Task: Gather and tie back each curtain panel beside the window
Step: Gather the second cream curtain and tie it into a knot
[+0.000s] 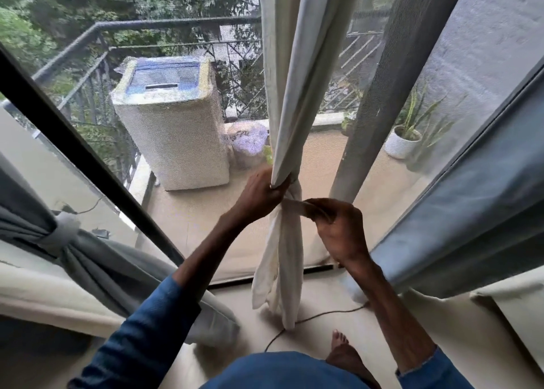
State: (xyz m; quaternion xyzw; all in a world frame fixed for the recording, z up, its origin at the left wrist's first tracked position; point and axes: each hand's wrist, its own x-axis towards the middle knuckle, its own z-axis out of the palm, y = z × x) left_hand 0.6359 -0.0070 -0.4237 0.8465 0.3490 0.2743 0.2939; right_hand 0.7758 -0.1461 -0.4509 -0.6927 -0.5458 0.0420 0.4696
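View from the head, looking down at a screened window. The white curtain panel (294, 94) hangs at centre and is gathered into a narrow bundle, its loose tail reaching the floor. The left hand (259, 193) grips the bundle at its narrowest part, with the fingers (278, 187) curled round the folds from the left side. A pale tie strip (294, 206) runs across the near face of the bundle just below that grip. Its right end is pinched in the curled fingers of the right hand (338, 226), just to the right of the curtain. At the near left, a grey curtain (97, 265) is already cinched by a band (63, 229). At the right, a blue-grey curtain (441, 226) hangs loose. Beyond the screen stand a washing machine (173, 117) and, far right, a potted plant (403, 141). A dark cord (323, 315) lies on the near floor beside a bare foot (341, 347).
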